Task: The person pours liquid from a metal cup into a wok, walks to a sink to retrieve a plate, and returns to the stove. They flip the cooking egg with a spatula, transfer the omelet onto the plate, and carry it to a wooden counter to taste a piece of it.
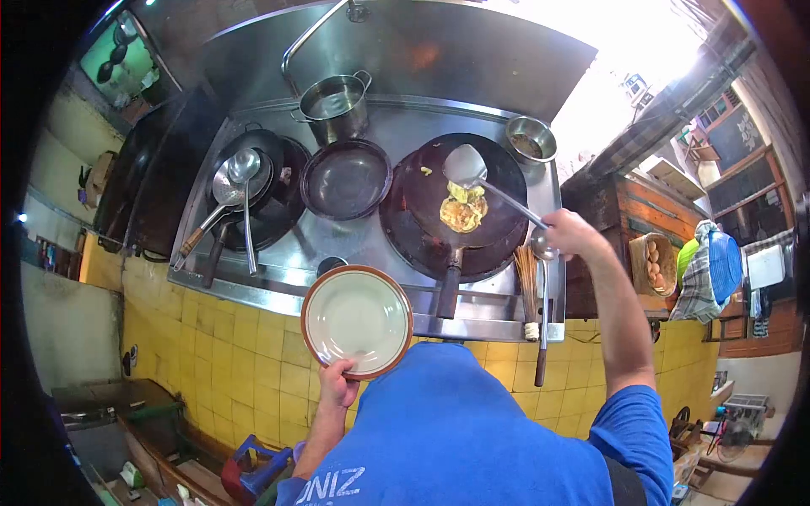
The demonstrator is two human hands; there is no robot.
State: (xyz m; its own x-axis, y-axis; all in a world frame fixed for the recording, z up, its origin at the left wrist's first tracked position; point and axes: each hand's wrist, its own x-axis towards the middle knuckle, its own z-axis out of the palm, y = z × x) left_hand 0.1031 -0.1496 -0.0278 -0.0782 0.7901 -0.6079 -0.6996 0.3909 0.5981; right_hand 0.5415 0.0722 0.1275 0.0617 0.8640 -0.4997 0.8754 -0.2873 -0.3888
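My left hand (336, 384) grips the near rim of a shallow cream plate with a brown rim (357, 320), held level in front of the stove's front edge. My right hand (570, 233) is closed on the long handle of a metal spatula (465, 166). Its blade hovers over the far side of a dark wok (422, 219). A yellow-brown fried egg (462, 211) lies in the wok just below the blade.
The steel stove top (396, 126) also holds an empty dark pan (346, 179), a steel pot (336, 105), a small steel bowl (531, 138) and a left wok with ladles (240, 181). A ladle (542, 295) hangs at the front right. A basket of eggs (655, 263) stands right.
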